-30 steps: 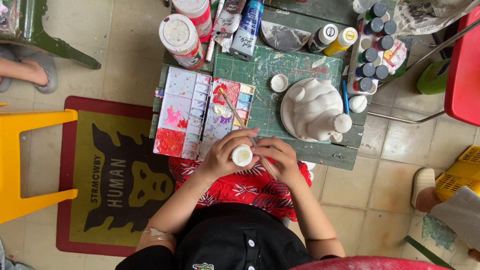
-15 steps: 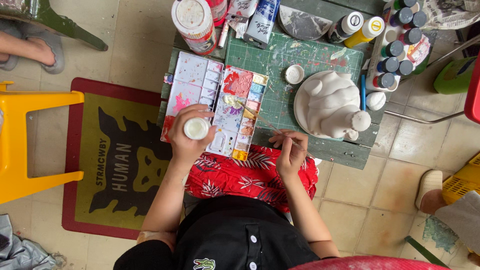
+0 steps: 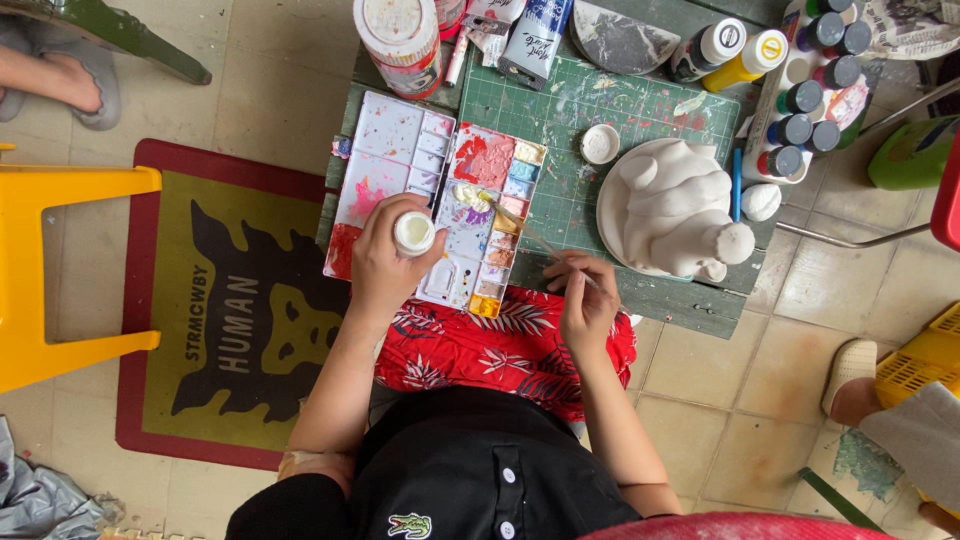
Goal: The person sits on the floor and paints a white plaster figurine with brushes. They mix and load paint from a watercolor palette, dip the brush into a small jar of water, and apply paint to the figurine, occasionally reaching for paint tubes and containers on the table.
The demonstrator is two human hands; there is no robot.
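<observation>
Gripping white bottle (image 3: 414, 232) — left hand (image 3: 385, 262), over palette (image 3: 400, 160).

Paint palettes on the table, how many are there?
2, side by side on the table: a mostly white palette on the left under the left hand, and a colourful palette right of it, near the right hand.

A small white bottle (image 3: 414, 232) was held by the left hand (image 3: 385, 262) over the palette (image 3: 390, 150); a brush (image 3: 520, 228), at three o'clock, was held by the right hand (image 3: 585, 305).

Left hand (image 3: 385, 262) curled in a grip; right hand (image 3: 585, 305) pinched, both forearms extended forward.
</observation>
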